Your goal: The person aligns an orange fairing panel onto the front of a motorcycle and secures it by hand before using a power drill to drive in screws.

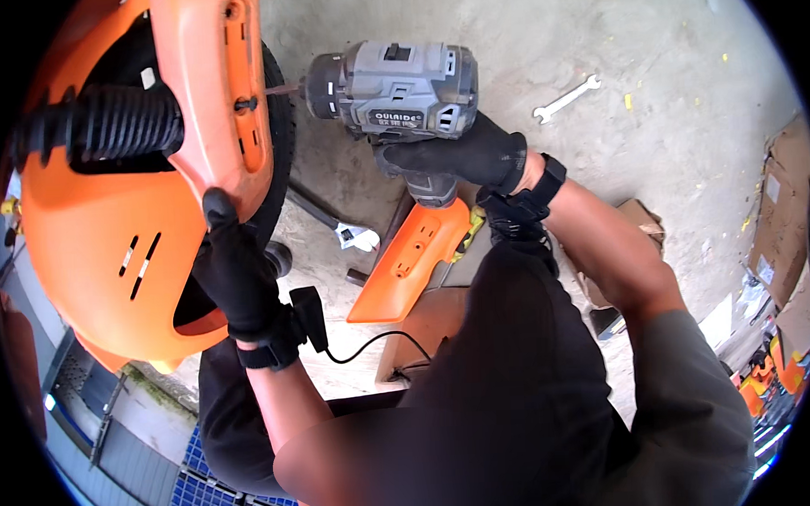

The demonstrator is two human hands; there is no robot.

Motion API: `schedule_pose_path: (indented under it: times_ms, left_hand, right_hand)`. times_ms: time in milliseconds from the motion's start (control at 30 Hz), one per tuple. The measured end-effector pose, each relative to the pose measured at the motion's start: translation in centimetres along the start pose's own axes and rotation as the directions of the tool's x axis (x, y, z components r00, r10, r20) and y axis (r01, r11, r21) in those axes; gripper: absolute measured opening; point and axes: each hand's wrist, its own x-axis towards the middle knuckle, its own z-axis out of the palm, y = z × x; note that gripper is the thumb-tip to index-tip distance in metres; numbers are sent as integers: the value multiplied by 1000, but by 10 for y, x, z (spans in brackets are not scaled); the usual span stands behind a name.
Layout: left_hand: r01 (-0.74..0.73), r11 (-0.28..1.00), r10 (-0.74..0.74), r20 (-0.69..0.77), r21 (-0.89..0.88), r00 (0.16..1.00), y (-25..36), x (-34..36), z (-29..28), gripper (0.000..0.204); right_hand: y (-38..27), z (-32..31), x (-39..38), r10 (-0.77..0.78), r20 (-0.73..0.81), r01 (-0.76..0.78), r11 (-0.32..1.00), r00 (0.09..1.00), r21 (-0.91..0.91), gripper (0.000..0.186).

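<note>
My right hand (469, 157), in a black glove, is wrapped round the handle of a grey and black cordless drill (408, 83). The drill lies level, and its long bit (285, 88) points left at the slotted recess of an upright orange plastic cover (205, 90). Whether the tip touches a screw there is hard to see. Gloved too, my left hand (236, 277) grips the cover's lower end, thumb on its face. Behind the cover are a black ribbed spring boot (133, 120), a rounded orange body shell (92, 228) and a black tyre (281, 159).
On the concrete floor lie an open-ended wrench (567, 99), an adjustable wrench (355, 236) and a loose orange plastic part (414, 262). Near my knee sits a brown cardboard box (425, 328). More cardboard (787, 204) stands at the far right.
</note>
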Motion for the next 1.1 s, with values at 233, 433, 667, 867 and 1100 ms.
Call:
schedule_pose_path:
  times_ms: [233,433,667,867,1100]
  left_hand:
    - [-25,1000,25,-22,10,999,-1,1,2,29]
    - [-31,999,30,-46,-22,999,6,-1,6,28]
    - [-132,991,133,15,-38,991,5,-2,8,25]
    - [-137,990,138,23,-23,990,1,-1,3,24]
    - [-127,992,127,40,10,991,8,-5,7,22]
  right_hand:
    - [33,-2,10,-69,59,69,998,996,0,45]
    - [33,2,12,-44,65,45,999,997,-7,43]
    - [32,3,16,-31,74,27,999,997,45,44]
    - [32,5,14,-80,56,83,995,995,-57,44]
    - [37,5,15,-63,74,67,996,995,-50,45]
